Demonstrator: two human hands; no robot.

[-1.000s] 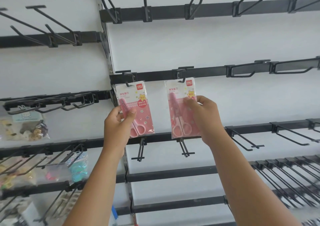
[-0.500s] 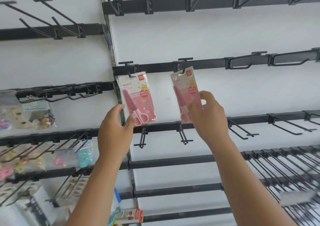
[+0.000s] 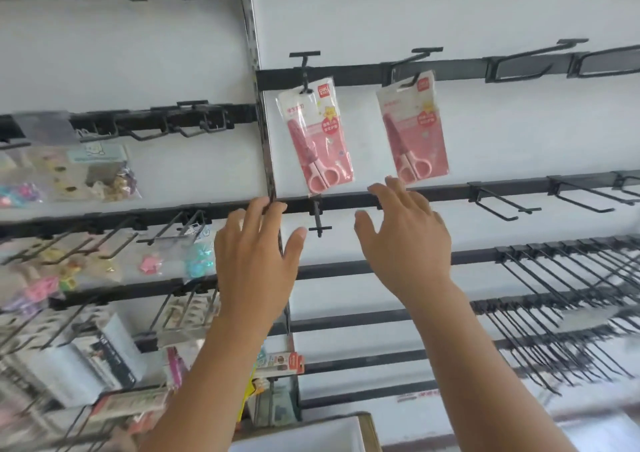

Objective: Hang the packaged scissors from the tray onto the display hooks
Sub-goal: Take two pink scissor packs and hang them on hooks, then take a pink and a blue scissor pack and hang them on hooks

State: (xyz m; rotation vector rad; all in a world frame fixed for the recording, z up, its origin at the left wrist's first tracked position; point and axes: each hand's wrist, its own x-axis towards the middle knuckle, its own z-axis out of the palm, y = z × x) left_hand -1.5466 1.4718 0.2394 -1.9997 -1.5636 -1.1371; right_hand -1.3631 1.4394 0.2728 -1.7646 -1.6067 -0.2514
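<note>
Two packs of pink scissors hang on black display hooks on the white wall panel. The left pack (image 3: 315, 140) hangs from a hook (image 3: 304, 71) beside the panel's metal upright. The right pack (image 3: 414, 128) hangs from the neighbouring hook (image 3: 415, 67). My left hand (image 3: 254, 264) is below the left pack, fingers spread, holding nothing. My right hand (image 3: 403, 240) is just under the right pack, fingers apart and empty, its fingertips close to the pack's lower edge. A white tray (image 3: 304, 434) shows at the bottom edge.
Rows of bare black hooks (image 3: 571, 278) jut out at the right and on the rail (image 3: 502, 202) below the packs. Left of the upright (image 3: 263, 133), hooks carry bags of small colourful items (image 3: 79, 174) and boxed goods (image 3: 104, 354).
Both hands have let go of the scissor packs and dropped lower. The packs now hang free on their hooks. The view has tilted down and shifted left.
</note>
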